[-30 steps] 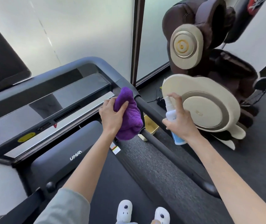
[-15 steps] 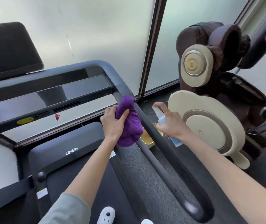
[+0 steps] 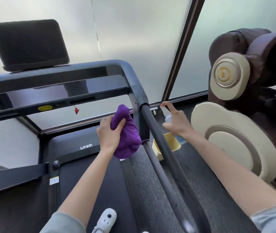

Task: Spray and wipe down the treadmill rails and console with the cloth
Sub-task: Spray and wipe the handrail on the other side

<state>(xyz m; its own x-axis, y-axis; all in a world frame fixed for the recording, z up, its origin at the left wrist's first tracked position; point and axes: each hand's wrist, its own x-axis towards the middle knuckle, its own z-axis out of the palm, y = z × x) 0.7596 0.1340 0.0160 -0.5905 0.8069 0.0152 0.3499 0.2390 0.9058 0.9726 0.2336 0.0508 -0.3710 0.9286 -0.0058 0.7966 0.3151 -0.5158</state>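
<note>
Head view: a purple cloth [image 3: 126, 132] is bunched in the grip of the left hand [image 3: 109, 133], fingers and thumb curled round it, and is held just beside the upright post at the top of the right rail [image 3: 159, 142]. Whether the cloth touches the post cannot be told. On the other side of that rail, a spray bottle [image 3: 167, 117] is held in the grip of the right hand [image 3: 177, 123], with one finger raised over the nozzle, which is aimed toward the rail's upper end. No mist or wet patch can be made out. The console [image 3: 53, 98] lies beyond and left of the cloth hand, untouched by either hand. A massage chair [image 3: 244, 78] stands past the bottle hand.

As a judgement, the task is at an early stage: the right rail is being sprayed and is about to be wiped, while the console and the opposite rail appear to be left. What has already been cleaned cannot be read from the surfaces.
</note>
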